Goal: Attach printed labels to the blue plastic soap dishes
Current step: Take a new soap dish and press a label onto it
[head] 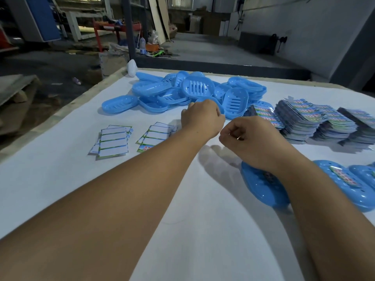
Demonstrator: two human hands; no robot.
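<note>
Dishes (188, 92) lie heaped at the table's (60, 179) far edge. Your left hand (202, 118) curls onto one dish's (220, 107) rim. Your right hand (245, 136) is loosely curled; contents indiscernible. Labels (316, 120) are stacked right, white cloth open centrally.

White cloth (60, 179) over table. White oval object (132, 67) at far edge. Bottle (142, 45), orange box (152, 47) on floor beyond.

a heap of blue plastic soap dishes (188, 92) lies at the far middle of your white-covered table (60, 179). stacks of printed labels (316, 120) sit to its right, small paper cards (113, 141) nearer on the left, and labelled blue dishes (345, 185) lie near right.
</note>
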